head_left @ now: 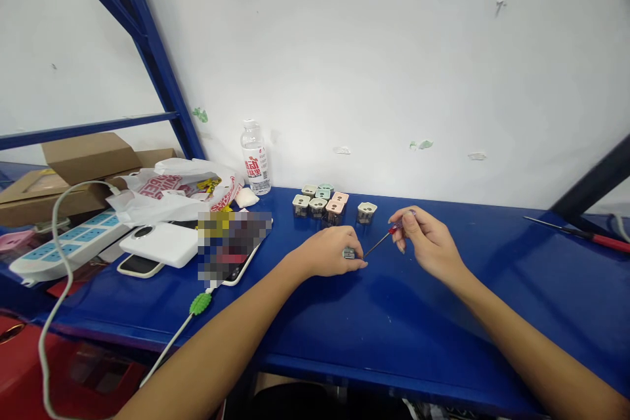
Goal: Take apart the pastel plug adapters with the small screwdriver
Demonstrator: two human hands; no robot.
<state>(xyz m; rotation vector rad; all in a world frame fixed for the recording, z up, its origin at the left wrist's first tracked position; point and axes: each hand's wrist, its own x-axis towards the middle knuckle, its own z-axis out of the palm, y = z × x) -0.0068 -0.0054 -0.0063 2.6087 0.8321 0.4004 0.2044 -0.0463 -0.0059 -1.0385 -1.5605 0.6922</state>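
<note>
My left hand (331, 251) rests low over the blue table, its fingers closed round a small metal pencil sharpener piece (349, 253) that is partly hidden. In my right hand (427, 241) is a thin screwdriver (378, 245) with a red and purple see-through handle, pinched between thumb and fingers. Its shaft slants down left, and the tip is at the metal piece; whether they touch I cannot tell. Behind my left hand stand several pencil sharpeners (317, 205) with two-holed lids in cream, green and pink. A single cream-lidded sharpener (366, 212) stands apart to their right.
At the back, a water bottle (255, 161) stands near the wall. Left lie a phone (241, 266), a white power bank (160, 244), a power strip (66, 249), a plastic bag (147, 200) and cardboard boxes (93, 157). Another screwdriver (581, 232) lies far right.
</note>
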